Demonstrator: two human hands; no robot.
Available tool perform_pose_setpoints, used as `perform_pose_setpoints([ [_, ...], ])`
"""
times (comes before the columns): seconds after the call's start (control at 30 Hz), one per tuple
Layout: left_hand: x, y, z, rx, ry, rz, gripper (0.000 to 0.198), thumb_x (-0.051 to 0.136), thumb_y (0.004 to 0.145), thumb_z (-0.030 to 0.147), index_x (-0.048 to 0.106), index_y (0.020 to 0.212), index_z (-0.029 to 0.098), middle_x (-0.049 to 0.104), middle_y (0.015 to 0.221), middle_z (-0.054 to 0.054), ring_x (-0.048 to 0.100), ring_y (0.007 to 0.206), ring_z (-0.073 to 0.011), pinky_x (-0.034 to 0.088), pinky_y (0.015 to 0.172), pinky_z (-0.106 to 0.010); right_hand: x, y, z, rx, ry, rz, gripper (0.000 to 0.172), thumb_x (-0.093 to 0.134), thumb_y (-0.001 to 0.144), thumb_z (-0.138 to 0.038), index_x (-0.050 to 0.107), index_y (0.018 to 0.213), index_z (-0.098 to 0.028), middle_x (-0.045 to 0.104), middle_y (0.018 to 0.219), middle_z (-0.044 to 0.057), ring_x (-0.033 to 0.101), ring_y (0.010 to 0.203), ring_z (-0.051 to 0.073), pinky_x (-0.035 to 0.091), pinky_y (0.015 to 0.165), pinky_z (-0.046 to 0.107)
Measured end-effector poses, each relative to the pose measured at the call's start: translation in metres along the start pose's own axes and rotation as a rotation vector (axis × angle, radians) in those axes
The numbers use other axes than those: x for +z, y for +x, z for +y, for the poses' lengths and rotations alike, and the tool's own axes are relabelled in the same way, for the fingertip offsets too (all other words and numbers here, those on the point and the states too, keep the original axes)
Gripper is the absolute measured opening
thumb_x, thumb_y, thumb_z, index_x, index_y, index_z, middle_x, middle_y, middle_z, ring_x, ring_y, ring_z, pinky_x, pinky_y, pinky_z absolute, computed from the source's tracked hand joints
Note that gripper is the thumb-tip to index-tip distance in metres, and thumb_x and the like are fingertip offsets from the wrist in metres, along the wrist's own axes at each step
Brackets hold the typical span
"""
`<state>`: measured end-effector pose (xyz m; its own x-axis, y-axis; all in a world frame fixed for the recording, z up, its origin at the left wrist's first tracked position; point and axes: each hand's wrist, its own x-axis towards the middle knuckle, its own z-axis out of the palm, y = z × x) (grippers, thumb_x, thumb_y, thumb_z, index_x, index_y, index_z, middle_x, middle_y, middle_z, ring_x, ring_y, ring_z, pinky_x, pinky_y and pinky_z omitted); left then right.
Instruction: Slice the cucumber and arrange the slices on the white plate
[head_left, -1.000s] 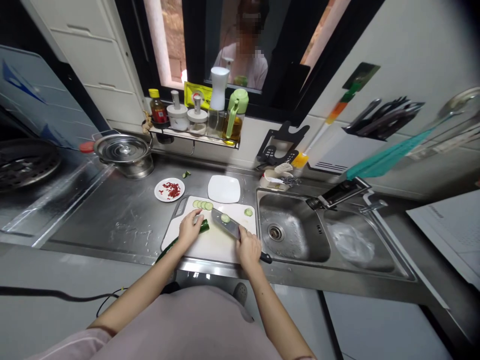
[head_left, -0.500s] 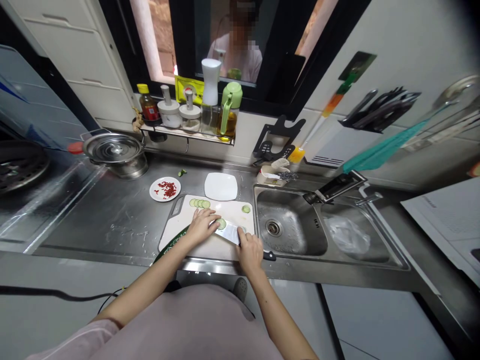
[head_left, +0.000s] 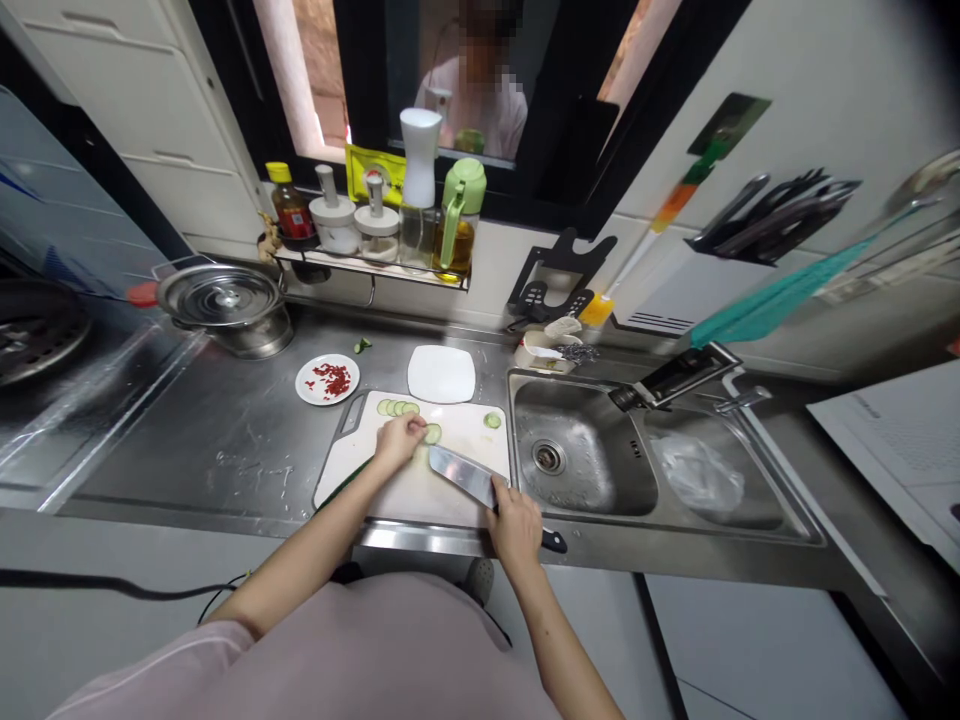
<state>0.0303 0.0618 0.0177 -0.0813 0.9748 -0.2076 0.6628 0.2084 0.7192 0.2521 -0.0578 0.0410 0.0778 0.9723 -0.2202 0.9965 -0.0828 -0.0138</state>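
My right hand (head_left: 517,515) is wrapped round the black handle of a kitchen knife (head_left: 461,474), whose broad blade angles up and left over the white cutting board (head_left: 405,490). My left hand (head_left: 399,442) is closed in a pinch at the edge of a pale green cucumber slice (head_left: 433,434), just left of the blade tip. A dark green cucumber (head_left: 346,482) lies mostly hidden under my left forearm. Several cucumber slices (head_left: 397,408) overlap in a row along the board's far edge. A short cucumber piece (head_left: 492,420) rests at the board's far right corner.
Behind the board stands a white square plate (head_left: 441,374). Left of it are a round plate (head_left: 328,388) with chopped red bits and a lidded steel pot (head_left: 259,330). A steel sink (head_left: 585,490) adjoins on the right. A shelf of seasoning bottles (head_left: 375,262) hangs above.
The knife has drawn back toward the right and nearer to me. My left hand has gone from lying spread beside the blade to pinching the slice, which is now off the blade.
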Motion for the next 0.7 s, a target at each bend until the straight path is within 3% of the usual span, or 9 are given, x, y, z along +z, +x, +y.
perform_pose_setpoints([
  [0.1,-0.006,0.026,-0.006,-0.111,0.068,0.075,0.01,0.064,0.077,0.03,0.068,0.085,0.025,0.072,0.082,0.002,0.065,0.083,-0.0173,0.043,0.078,-0.029,0.001,0.0,0.004,0.035,0.019,0.005,0.048,0.054,0.088,-0.022,0.052,0.135,-0.021,0.068,0.108,0.009,0.056,0.103,0.024,0.034,0.088,0.031],
  [0.27,-0.003,0.055,-0.012,-0.115,0.143,0.072,0.01,0.064,0.076,0.029,0.067,0.084,0.024,0.073,0.086,-0.001,0.065,0.089,-0.0194,0.04,0.084,-0.032,0.001,0.003,0.005,0.052,0.047,0.005,0.048,0.054,0.087,-0.023,0.052,0.135,-0.021,0.068,0.111,0.008,0.057,0.103,0.024,0.034,0.088,0.031],
  [0.7,0.009,0.075,-0.019,-0.057,0.299,0.031,0.016,0.059,0.079,0.027,0.066,0.093,0.024,0.073,0.089,-0.004,0.063,0.094,-0.0234,0.035,0.089,-0.037,0.008,0.009,0.008,0.056,0.099,0.008,0.047,0.055,0.087,-0.024,0.054,0.134,-0.02,0.069,0.106,0.007,0.058,0.101,0.023,0.035,0.089,0.03],
])
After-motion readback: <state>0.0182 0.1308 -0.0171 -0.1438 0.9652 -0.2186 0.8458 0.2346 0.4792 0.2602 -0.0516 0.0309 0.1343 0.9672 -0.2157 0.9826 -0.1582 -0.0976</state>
